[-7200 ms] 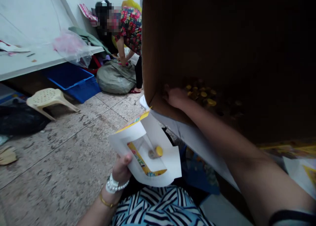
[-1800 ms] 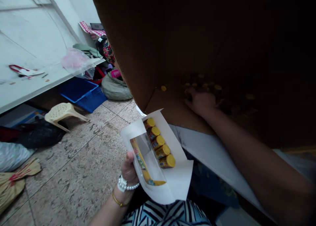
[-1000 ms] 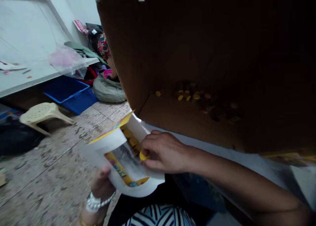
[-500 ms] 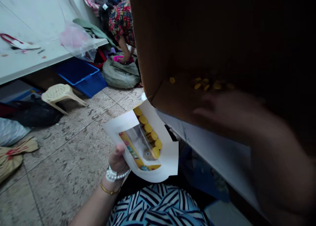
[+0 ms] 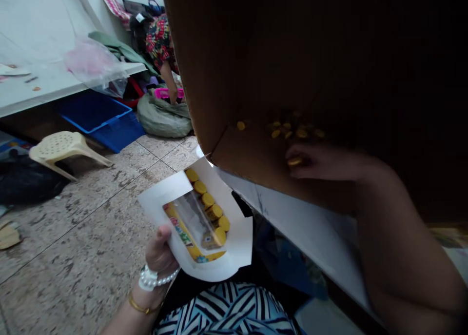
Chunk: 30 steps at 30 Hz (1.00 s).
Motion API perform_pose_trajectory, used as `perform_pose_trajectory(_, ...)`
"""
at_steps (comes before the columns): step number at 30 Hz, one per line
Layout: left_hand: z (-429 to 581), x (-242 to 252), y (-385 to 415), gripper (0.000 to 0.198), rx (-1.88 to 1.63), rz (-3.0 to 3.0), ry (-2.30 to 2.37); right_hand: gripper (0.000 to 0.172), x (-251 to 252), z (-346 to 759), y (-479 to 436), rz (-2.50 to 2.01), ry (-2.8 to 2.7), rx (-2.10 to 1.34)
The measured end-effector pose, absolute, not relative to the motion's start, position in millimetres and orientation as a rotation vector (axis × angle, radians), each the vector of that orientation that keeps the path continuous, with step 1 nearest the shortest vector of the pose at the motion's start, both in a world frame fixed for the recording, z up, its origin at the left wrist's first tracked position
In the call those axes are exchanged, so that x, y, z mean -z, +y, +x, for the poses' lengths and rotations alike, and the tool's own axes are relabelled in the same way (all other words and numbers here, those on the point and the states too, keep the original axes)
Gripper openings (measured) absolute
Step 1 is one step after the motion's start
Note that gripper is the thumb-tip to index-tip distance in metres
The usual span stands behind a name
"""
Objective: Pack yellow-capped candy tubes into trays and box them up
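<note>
Right hand (image 5: 323, 162): nearly closed, fingers pinching one yellow cap (image 5: 294, 162), reaching inside brown cardboard carton (image 5: 234, 67); left hand (image 5: 161, 252): firmly gripping white windowed card (image 5: 234, 247), cradling row of yellow caps (image 5: 206, 203).

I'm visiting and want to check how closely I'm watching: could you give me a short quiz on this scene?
1. What does the right hand pinch inside the cardboard box?
A) a yellow-capped piece
B) a pair of scissors
C) a roll of tape

2. True or false: the pearl bracelet is on the wrist of the hand holding the white windowed carton.

3. Fill in the blank: the cream plastic stool stands on a floor of ____.

Key: 1 A; 2 true; 3 tiles.
</note>
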<state>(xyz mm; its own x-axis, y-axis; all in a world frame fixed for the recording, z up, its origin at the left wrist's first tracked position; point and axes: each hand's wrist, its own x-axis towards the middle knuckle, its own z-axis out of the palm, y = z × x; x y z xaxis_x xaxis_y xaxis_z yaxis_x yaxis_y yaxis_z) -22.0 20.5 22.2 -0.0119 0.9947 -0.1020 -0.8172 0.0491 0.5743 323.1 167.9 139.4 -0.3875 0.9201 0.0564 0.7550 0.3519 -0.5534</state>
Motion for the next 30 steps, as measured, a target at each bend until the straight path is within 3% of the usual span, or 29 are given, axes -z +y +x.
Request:
perform_pose_trajectory(2,-12,-20,24,0.06,-1.449,0.397,0.58,0.032,-145,293,156,-1.365,-2.41,-0.776)
perform_pose_trajectory(7,8,-11,36,0.069,-1.441,0.373,0.666,0.026,-144,233,125,-0.994,-2.41,-0.839)
perform_pose_trajectory(14,15,-10,43,0.062,-1.413,0.387,0.582,0.023,-105,193,103,-0.899,-2.587,-0.842)
perform_pose_trajectory(19,13,-11,41,0.071,-1.385,0.413,0.614,0.035,-106,196,106,-0.751,-2.621,-0.815)
perform_pose_trajectory(22,9,-8,41,0.075,-1.401,0.416,0.605,0.032,-111,223,134,-1.026,-2.397,-0.439)
perform_pose_trajectory(25,1,-2,41,0.064,-1.404,0.42,0.51,0.047,-97,259,173,-1.606,-2.198,0.06)
perform_pose_trajectory(27,-5,4,41,0.049,-1.377,0.411,0.415,0.05,-82,278,194,-1.867,-2.221,0.141)
perform_pose_trajectory(30,-10,10,43,0.035,-1.326,0.395,0.315,0.038,-67,290,210,-1.935,-2.256,0.052)
